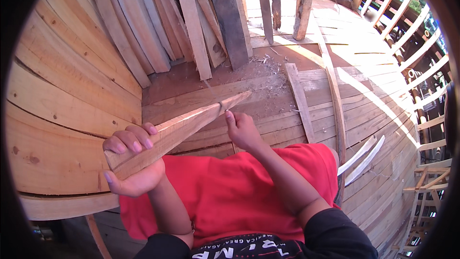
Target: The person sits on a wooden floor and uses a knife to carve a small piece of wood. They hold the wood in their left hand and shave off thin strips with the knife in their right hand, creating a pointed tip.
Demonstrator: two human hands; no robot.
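My left hand (132, 163) grips the thick end of a long tapered wooden wedge (179, 129) that points up and to the right, its thin tip near the middle of the view. My right hand (242, 129) is at the wedge's thin part, thumb pressed against its edge where a dark mark or small tool shows; what it pinches is too small to tell. Below both forearms lies red cloth (230, 192) over my lap.
Curved plank walls (62, 105) rise at the left. Loose boards (191, 24) lean at the back. Wood shavings (268, 64) lie on the plank floor (364, 81). A thin strip (299, 100) lies ahead, two pale curved slats (364, 156) at right, open ribs (421, 48) beyond.
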